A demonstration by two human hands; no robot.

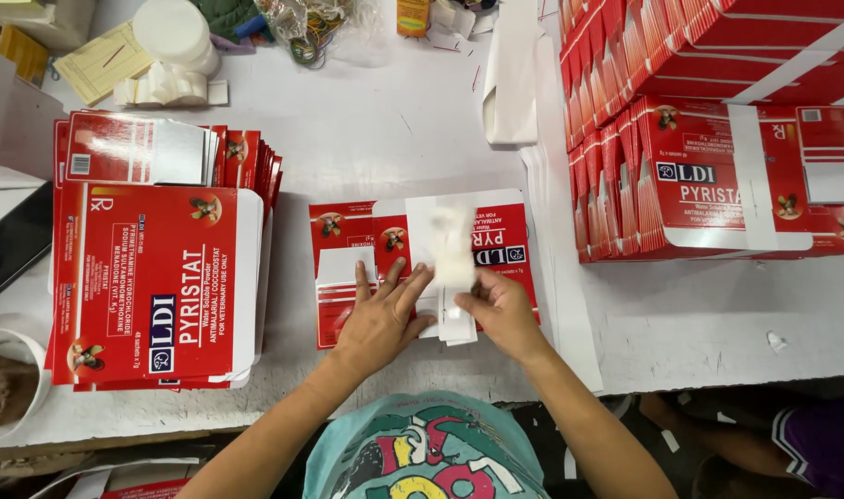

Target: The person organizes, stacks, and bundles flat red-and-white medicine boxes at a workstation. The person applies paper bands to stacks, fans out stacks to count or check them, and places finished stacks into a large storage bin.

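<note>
Left hand (382,319) pressing flat, fingers spread, on red carton blank (348,273); right hand (498,310) pinching blurred white strip (451,248). Risk of crooked placement or creasing if blank slides under palm.

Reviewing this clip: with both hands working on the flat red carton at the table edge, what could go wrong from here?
1. The left hand presses the flat red carton while the right hand moves a blurred white piece over it; the piece may land crooked.
2. The carton lies near the table edge, so a push might slide it off.
3. The stack of flat cartons at left also sits near the edge and could be nudged by the forearm.
</note>
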